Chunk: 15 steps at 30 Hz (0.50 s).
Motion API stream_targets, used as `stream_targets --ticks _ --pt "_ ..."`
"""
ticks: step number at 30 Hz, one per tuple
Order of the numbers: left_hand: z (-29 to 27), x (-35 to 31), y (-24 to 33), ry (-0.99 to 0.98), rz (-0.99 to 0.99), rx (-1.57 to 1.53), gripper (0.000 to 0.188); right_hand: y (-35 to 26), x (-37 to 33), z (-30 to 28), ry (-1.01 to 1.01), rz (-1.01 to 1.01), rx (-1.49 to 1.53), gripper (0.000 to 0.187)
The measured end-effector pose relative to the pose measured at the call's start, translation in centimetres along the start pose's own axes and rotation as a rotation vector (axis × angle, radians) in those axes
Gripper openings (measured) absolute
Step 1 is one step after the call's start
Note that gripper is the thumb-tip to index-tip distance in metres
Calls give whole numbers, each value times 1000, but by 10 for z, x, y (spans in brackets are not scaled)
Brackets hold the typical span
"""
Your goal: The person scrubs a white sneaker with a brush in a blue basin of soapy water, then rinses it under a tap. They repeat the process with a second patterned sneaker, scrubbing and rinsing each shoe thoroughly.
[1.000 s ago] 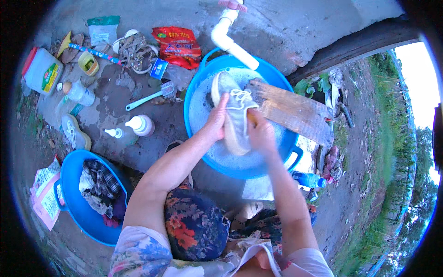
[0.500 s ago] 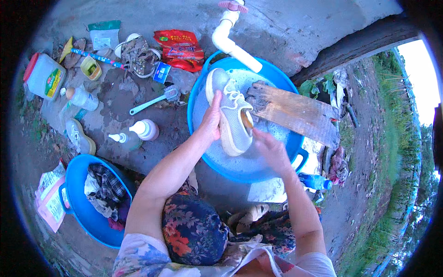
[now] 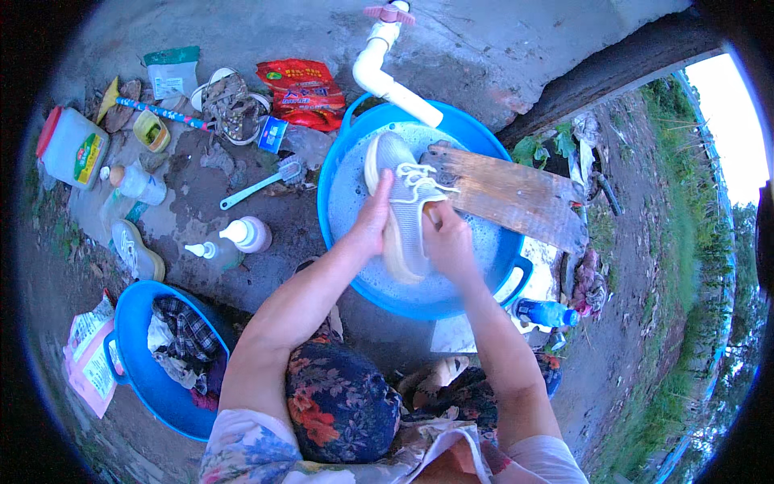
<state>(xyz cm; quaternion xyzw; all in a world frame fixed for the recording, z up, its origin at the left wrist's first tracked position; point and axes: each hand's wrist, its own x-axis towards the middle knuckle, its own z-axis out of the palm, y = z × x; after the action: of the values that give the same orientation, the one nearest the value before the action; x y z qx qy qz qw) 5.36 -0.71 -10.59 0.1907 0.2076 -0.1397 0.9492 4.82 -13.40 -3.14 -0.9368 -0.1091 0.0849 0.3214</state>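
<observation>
My left hand (image 3: pixel 373 219) is closed round the sole side of a light grey lace-up sneaker (image 3: pixel 409 230) with white laces. The shoe is held over a blue tub (image 3: pixel 329 234) of sudsy water, toe pointing away from me. My right hand (image 3: pixel 451 248) is at the shoe's opening with its fingers curled in. Whatever those fingers grip is hidden in and behind them. Across the tub's right side rests a weathered wooden board (image 3: pixel 508 192). A white pipe with a tap (image 3: pixel 395 95) hangs over the far rim.
Left of the tub are a scrubbing brush (image 3: pixel 262 184), white squeeze bottles (image 3: pixel 248 234) and a matching sneaker (image 3: pixel 135 248). A smaller blue tub (image 3: pixel 153 395) holds clothes at the lower left. A blue-labelled bottle (image 3: pixel 542 313) lies at the right. A red packet (image 3: pixel 302 93) lies by the wall.
My right hand has moved up and in against the shoe's opening, its fingers now curled there. The shoe has turned slightly, showing more of its laces. The left hand keeps its hold.
</observation>
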Motion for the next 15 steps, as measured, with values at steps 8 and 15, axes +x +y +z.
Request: stream_targets --ticks 8,15 --pt "-11 8 -8 39 -13 75 67 10 3 -19 -24 -44 -55 27" --pt "-10 -1 12 -2 11 26 71 48 -24 -33 -170 -218 147 38"
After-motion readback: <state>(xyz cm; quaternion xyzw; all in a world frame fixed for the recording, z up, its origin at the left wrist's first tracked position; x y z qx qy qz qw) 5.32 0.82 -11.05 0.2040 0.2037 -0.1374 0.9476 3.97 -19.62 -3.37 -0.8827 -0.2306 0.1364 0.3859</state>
